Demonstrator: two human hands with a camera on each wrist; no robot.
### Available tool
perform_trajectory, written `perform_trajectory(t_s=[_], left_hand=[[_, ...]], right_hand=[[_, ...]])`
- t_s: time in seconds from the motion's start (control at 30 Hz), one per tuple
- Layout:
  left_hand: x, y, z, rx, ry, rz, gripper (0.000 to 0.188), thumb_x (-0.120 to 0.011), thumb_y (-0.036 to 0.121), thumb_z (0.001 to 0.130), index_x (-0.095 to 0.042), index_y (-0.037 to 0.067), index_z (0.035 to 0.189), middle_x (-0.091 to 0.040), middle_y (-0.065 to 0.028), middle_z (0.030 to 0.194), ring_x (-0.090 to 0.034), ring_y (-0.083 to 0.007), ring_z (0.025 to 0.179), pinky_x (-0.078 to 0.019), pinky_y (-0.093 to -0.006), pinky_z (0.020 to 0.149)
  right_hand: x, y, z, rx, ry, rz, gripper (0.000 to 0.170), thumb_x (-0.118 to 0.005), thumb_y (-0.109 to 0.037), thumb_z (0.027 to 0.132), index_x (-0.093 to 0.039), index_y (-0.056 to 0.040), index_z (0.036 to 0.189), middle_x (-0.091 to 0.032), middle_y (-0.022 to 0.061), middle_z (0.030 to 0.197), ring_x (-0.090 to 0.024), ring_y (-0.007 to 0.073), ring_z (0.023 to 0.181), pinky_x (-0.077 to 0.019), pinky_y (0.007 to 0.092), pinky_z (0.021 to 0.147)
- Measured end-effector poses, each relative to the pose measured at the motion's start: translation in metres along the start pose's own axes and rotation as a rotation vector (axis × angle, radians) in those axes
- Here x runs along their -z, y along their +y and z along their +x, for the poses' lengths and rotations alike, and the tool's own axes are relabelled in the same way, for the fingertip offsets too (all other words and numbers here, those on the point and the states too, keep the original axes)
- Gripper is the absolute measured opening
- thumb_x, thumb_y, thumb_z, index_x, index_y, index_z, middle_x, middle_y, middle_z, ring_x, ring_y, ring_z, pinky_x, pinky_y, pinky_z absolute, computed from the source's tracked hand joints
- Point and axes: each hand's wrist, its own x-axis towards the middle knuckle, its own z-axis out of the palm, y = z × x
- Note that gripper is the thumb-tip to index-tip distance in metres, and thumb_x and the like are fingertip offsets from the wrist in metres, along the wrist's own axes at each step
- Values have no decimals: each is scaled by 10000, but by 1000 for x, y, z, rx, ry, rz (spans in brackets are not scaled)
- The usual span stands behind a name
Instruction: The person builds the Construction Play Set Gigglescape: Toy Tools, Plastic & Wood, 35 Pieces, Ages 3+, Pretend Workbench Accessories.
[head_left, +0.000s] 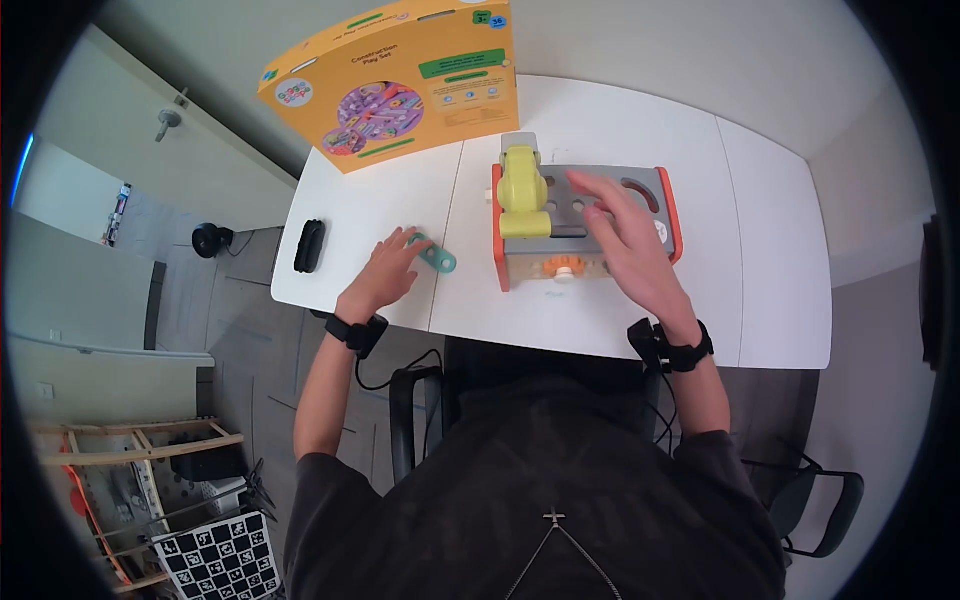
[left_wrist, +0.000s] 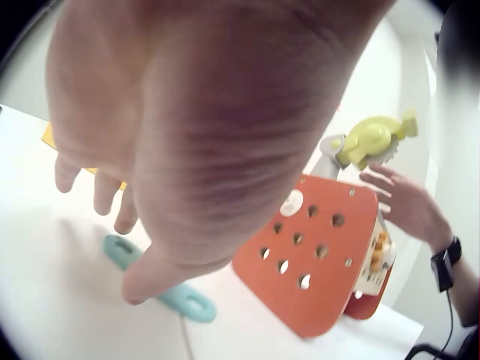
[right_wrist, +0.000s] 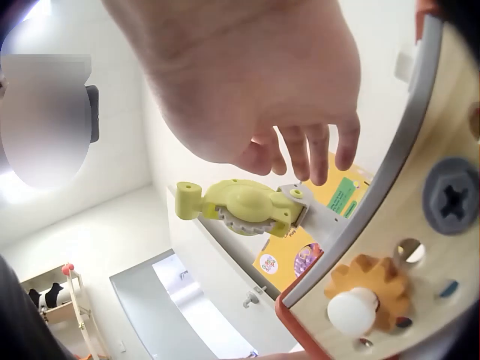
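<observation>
My left hand (head_left: 385,272) hovers over a teal strip with holes (head_left: 445,262) on the white table, fingers loosely extended. In the left wrist view the thumb overlaps the strip (left_wrist: 196,306), with the other fingertips beside its far end. Slightly bent, the fingers of my right hand (head_left: 637,255) reach over the grey top of a toy workbench (head_left: 585,243) and hold nothing. A lime-green toy circular saw (head_left: 521,185) is mounted at the bench's left end. On its front sits an orange gear (right_wrist: 346,279) with a white knob (right_wrist: 351,313).
A yellow toy box (head_left: 400,85) stands at the back left of the table. Left of my left hand lies a black case (head_left: 309,246). The bench has red perforated side panels (left_wrist: 311,262), and a dark grey cross-slot screw (right_wrist: 450,196) sits on its front.
</observation>
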Motion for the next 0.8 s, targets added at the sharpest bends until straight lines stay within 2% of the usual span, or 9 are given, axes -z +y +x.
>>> perform_trajectory(t_s=[0.1, 0.2, 0.3, 0.5, 0.7, 0.73, 0.8], left_hand=[[12, 17, -5, 81, 36, -128, 545, -751, 38, 913, -636, 123, 1439, -602, -150, 1433, -581, -374, 1348, -484, -450, 1151], [4, 10, -1, 80, 56, -29, 406, -749, 75, 928, -685, 100, 1329, -628, -122, 1256, -622, -354, 1202, -522, -457, 1058], [6, 15, 3, 43, 91, 6, 312, -749, 119, 937, -705, 82, 1244, -634, -109, 1201, -626, -340, 1194, -533, -460, 1026], [10, 22, 9, 59, 122, 2, 288, -792, 210, 905, -716, 64, 1142, -640, -116, 1177, -667, -343, 1136, -581, -469, 910], [58, 31, 1, 194, 312, -271, 319, -812, 226, 914, -725, 52, 1166, -634, -117, 1193, -696, -314, 1021, -604, -414, 896], [64, 34, -1, 190, 338, -331, 292, -810, 184, 934, -728, 52, 1181, -632, -84, 1141, -683, -247, 953, -609, -379, 894], [76, 41, -5, 176, 421, -555, 245, -782, 130, 959, -726, 53, 1185, -628, -67, 1122, -665, -202, 948, -613, -362, 898]], right_hand=[[-2, 3, -15, -19, -6, 41, 402, -501, -117, 1114, -588, -38, 1499, -623, 143, 1502, -594, 306, 1388, -434, 404, 1188], [-2, 2, -22, -29, -12, 74, 393, -514, -115, 1107, -603, -42, 1482, -647, 130, 1478, -606, 282, 1363, -439, 396, 1176], [1, 7, -25, -33, 6, 110, 388, -521, -112, 1100, -614, -49, 1471, -670, 113, 1451, -617, 255, 1335, -445, 382, 1165], [8, 16, -25, -82, 31, 179, 364, -524, -117, 1104, -634, -56, 1445, -698, 85, 1407, -631, 206, 1294, -459, 360, 1135], [12, 12, -25, -127, 14, 247, 320, -494, -129, 1138, -646, -47, 1407, -735, 64, 1233, -661, 161, 1200, -490, 330, 1063], [12, 11, -24, -126, 4, 253, 316, -487, -130, 1143, -646, -44, 1403, -734, 59, 1209, -661, 155, 1186, -493, 324, 1052], [12, 9, -17, -106, -10, 267, 311, -479, -131, 1151, -644, -36, 1397, -730, 49, 1171, -662, 148, 1160, -497, 316, 1034]])
